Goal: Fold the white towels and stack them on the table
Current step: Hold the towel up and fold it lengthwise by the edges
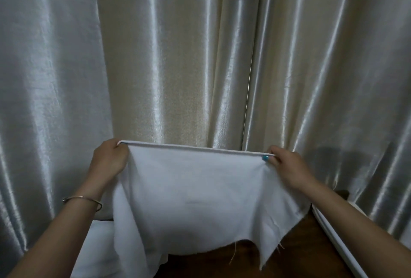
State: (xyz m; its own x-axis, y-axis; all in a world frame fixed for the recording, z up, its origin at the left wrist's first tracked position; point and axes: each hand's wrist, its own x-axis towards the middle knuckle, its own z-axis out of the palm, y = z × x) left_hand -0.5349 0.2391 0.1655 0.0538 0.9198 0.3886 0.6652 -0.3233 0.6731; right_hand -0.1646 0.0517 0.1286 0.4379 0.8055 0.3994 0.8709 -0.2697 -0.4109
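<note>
Aloft before shiny curtains [178,55], a white towel [195,195] is hanging over the dark worktop [295,253], the left hand [109,162] and right hand [287,166] each pinching a top corner, grip tight.

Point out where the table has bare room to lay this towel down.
Bare dark wood of the table shows below the held towel's ragged lower edge, bordered at right by a white edge. The left is crowded: more white cloth lies there. Left hand and right hand pinch the towel's top corners.

Curtain [178,55] close behind towel [195,188]
</note>
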